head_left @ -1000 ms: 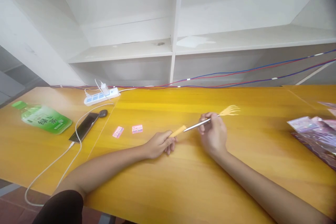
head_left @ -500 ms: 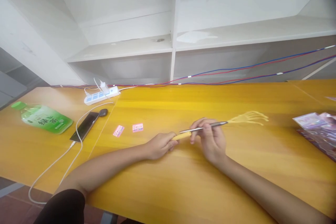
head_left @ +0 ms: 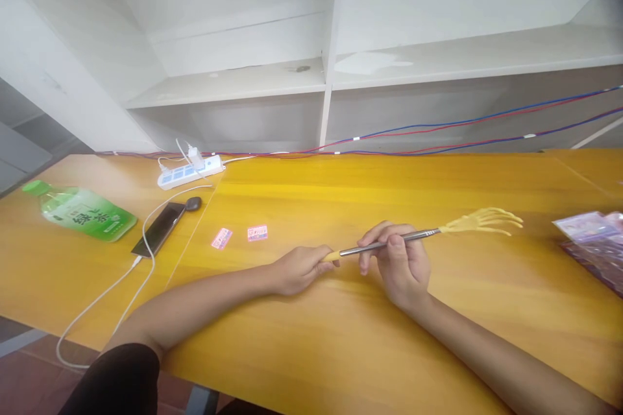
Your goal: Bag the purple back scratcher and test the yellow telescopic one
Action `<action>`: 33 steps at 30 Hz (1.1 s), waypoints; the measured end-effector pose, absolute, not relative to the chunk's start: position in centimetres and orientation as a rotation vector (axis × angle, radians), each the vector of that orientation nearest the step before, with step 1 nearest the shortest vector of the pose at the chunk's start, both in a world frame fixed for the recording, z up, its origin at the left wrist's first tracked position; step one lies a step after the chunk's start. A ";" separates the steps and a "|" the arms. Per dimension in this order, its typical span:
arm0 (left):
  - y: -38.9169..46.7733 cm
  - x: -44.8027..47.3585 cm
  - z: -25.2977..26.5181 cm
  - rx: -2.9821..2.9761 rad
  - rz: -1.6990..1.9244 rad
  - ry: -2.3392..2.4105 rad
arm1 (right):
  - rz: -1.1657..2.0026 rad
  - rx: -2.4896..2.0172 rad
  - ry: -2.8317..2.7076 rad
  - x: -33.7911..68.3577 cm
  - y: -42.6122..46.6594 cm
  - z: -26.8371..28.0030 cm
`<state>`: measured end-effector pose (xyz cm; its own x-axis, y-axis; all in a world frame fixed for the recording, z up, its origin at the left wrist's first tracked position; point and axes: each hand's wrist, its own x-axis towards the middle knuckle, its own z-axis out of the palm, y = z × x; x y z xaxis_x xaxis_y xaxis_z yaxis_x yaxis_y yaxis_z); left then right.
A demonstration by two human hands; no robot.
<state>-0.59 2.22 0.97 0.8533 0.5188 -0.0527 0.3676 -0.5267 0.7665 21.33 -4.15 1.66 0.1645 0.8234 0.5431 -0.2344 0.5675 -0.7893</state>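
Note:
A back scratcher with a yellow claw-shaped head (head_left: pixel 484 221) and a slim metal rod (head_left: pixel 363 249) lies nearly level above the table. My right hand (head_left: pixel 402 266) grips the rod near its middle, thumb on top, with the head pointing right. My left hand (head_left: pixel 302 270) is closed around a yellow handle (head_left: pixel 332 257), of which only the end shows. The rod's left end meets that handle in line. Whether it sits inside or merely touches, I cannot tell.
Two small pink cards (head_left: pixel 257 233) lie left of my hands. Further left are a phone (head_left: pixel 160 231) with a white cable, a green bottle (head_left: pixel 90 213) on its side and a power strip (head_left: pixel 191 172). Plastic packets (head_left: pixel 591 240) lie at the right edge. White shelves (head_left: pixel 233 87) stand behind.
Half a second ago the rod's end lay over the yellow handle, which stuck out further from my left hand. Now rod and handle are in line, and my right hand appears slightly further right.

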 end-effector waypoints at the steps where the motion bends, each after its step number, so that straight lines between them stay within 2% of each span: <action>1: 2.2 -0.6 0.9 2.195 0.221 0.638 | 0.811 -0.594 -1.198 21.3 -4.2 1.6; 11: 2.5 -0.5 0.9 2.100 0.362 0.600 | 0.608 -0.453 -1.602 21.3 -5.1 1.1; 17: 2.5 -0.6 0.8 2.135 0.289 0.616 | 0.544 -0.493 -1.391 21.3 -4.9 1.1; 33: 2.1 -0.6 1.3 2.099 0.333 0.535 | 0.509 -0.509 -1.533 20.9 -5.2 1.1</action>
